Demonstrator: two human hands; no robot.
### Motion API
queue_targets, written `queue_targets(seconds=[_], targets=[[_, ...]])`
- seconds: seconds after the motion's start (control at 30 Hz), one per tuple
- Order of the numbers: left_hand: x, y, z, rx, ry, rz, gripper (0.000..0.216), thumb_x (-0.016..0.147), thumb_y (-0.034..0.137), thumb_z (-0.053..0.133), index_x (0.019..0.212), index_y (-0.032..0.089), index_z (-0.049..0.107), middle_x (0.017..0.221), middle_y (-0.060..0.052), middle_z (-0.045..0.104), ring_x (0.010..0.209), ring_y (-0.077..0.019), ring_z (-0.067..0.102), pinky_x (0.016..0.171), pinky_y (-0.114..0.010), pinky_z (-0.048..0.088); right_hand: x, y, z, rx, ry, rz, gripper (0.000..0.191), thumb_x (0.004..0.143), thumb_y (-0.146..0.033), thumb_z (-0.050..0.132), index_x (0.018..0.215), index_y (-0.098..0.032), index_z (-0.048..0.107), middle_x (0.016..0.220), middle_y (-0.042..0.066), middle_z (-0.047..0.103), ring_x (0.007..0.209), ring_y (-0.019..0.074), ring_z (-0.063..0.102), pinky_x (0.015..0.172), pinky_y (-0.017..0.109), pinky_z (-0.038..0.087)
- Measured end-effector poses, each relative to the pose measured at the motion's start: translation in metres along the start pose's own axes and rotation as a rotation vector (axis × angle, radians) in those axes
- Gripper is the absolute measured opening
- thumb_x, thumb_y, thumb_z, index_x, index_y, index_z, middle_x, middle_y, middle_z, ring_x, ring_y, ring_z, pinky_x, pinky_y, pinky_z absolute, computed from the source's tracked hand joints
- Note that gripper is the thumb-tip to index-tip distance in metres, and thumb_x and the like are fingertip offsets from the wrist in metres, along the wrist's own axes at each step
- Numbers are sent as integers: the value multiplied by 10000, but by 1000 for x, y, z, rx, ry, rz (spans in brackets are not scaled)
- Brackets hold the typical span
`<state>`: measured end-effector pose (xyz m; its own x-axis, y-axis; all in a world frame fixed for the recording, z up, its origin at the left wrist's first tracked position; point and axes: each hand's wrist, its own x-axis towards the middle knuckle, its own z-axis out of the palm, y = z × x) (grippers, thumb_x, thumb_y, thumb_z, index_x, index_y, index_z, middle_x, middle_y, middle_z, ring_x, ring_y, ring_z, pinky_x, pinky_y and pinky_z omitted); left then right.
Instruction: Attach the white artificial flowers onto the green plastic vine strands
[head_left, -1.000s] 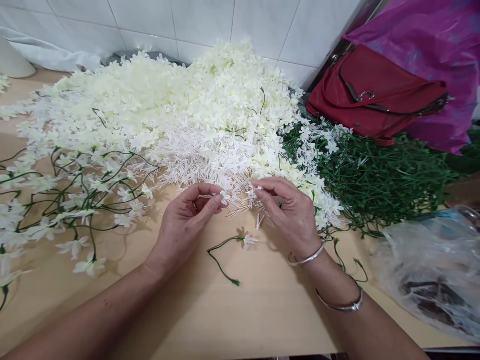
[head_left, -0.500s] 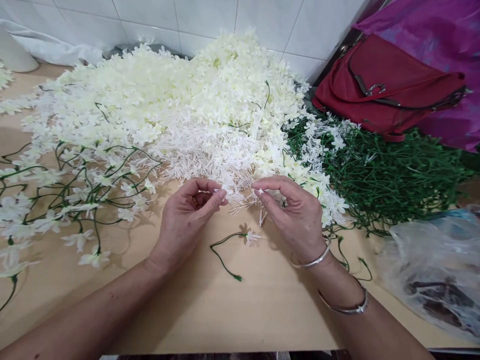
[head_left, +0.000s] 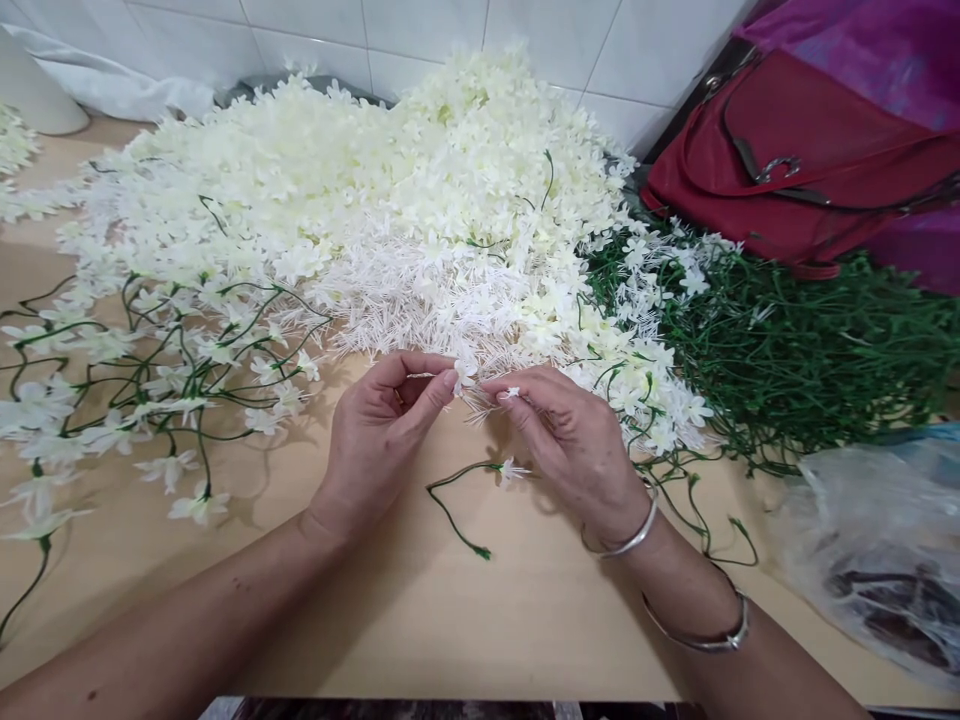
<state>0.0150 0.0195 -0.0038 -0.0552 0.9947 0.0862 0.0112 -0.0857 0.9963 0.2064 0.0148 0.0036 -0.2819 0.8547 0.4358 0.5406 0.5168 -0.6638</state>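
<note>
Well, near the front of the tan table lies a clear plastic bag, cut off at the right (the dark stuff inside is hard to make out), and a bent green stem lies in the middle. Just past it, the left hand pinches a white flower between thumb and finger, and the right hand pinches a tiny white piece, some fingers hidden. Farther back are a big heap of white flowers and a red bag with a shiny curved clasp.
</note>
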Motion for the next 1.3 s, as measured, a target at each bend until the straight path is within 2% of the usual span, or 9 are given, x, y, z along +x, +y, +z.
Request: queue_targets(seconds=[0.17, 0.3, 0.63, 0.7, 0.8, 0.93, 1.0, 1.13, 1.3], targets=[[-6, 0, 4, 22, -43, 134, 63, 935, 248, 752, 961, 194, 733, 1075, -45, 789, 988, -158, 740, 916, -265, 601, 5, -9, -1, -122, -147, -39, 324, 1043, -160, 482, 728, -220, 528, 789, 21, 585, 800, 190, 541, 816, 391, 450], [-11, -4, 4, 67, -139, 225, 24, 970, 231, 713, 985, 215, 723, 1112, -53, 776, 1080, -185, 737, 975, -305, 604, 5, -16, -2, -55, -252, 13, 354, 973, -100, 457, 648, -228, 399, 734, -6, 497, 747, 173, 485, 823, 386, 418], [-11, 2, 6, 288, -192, 491, 124, 928, 121, 708, 916, 238, 748, 977, -24, 828, 953, -184, 779, 899, -322, 612, 6, -15, -9, 210, -349, 253, 371, 893, -116, 444, 545, -222, 371, 620, -26, 493, 614, 132, 488, 650, 315, 402], [-11, 0, 6, 225, -186, 441, 128, 906, 106, 709, 916, 226, 751, 963, -28, 821, 939, -181, 775, 894, -316, 607, 6, -14, -8, 199, -351, 235, 383, 910, -128, 452, 539, -216, 418, 627, -18, 528, 642, 136, 519, 671, 311, 414], [-9, -1, 5, 28, -161, 194, 67, 889, 148, 751, 921, 207, 754, 928, -28, 807, 880, -163, 762, 837, -278, 606, 3, -11, -4, 199, -317, 203, 418, 992, -208, 482, 574, -215, 487, 623, -12, 556, 675, 148, 546, 701, 313, 432], [-2, 0, 3, -209, -104, -102, 107, 859, 249, 835, 900, 188, 757, 843, -4, 774, 775, -120, 728, 745, -213, 584, -1, -8, 1, 111, -52, 152, 206, 927, -289, 742, 805, -221, 590, 741, -25, 595, 693, 150, 561, 672, 303, 446], [0, 0, 3, -280, -93, -145, 139, 844, 267, 859, 898, 189, 758, 826, 8, 760, 764, -108, 718, 750, -203, 578, -2, -9, 1, 12, 64, 47, 183, 896, -230, 795, 954, -225, 622, 828, -16, 639, 749, 158, 605, 722, 309, 474], [-1, 0, 5, -321, -123, -149, 133, 839, 261, 870, 878, 184, 768, 827, 3, 761, 773, -107, 705, 761, -204, 580, -1, -12, 1, -156, 107, -163, 128, 955, -161, 740, 1029, -225, 657, 899, 10, 751, 821, 175, 690, 799, 339, 484], [-3, 1, 7, -321, -141, -170, 134, 842, 283, 875, 885, 191, 787, 836, 4, 769, 780, -101, 699, 768, -194, 584, -1, -10, 1, -215, 118, -200, 116, 976, -108, 703, 1015, -217, 694, 933, 29, 805, 889, 182, 743, 835, 341, 491]])
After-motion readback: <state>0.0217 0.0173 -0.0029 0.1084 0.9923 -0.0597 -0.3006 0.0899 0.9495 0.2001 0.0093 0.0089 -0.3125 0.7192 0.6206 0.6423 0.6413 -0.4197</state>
